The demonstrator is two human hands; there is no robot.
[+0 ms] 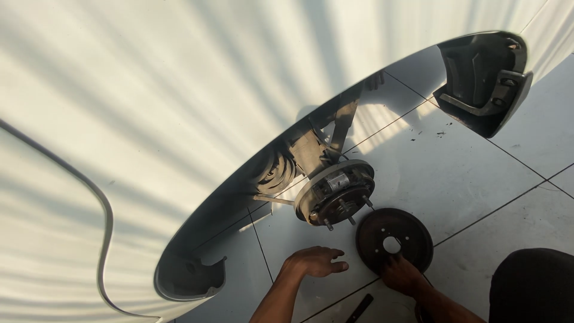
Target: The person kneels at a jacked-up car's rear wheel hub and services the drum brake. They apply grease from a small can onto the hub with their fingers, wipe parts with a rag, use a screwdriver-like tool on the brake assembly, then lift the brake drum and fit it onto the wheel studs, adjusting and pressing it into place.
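Right hand (402, 274) was the one doing the work here: its grip was closed over the lower near edge of the brake drum (394, 239), fingers curled onto the rim, though the fingertips themselves were hidden behind the hand so I couldn't say how deep they hooked. The drum sat on the tiled floor (478, 179), leaning a bit with its flat face and centre hole turned up toward the camera, so its axis pointed up and slightly toward the person, not toward the car. Left hand (315, 261) wasn't holding anything; it was loosely curled with the fingers pointing right at the drum, hovering just over or resting on the floor (couldn't tell which), a small gap between fingertips and the drum's left edge. So the right hand was clearly the nearer one, already touching. From the grip, the bare hub (336, 193) with its brake shoes and wheel studs lay up and to the left, near but apart from the drum's upper rim, and its axle line ran out of the wheel arch (299, 125) down and to the right, toward the drum. The white car body (149, 119) filled the left side, a black mud flap (481, 78) hung top right, and a dark tool handle (359, 308) lay on the floor near the wrists.
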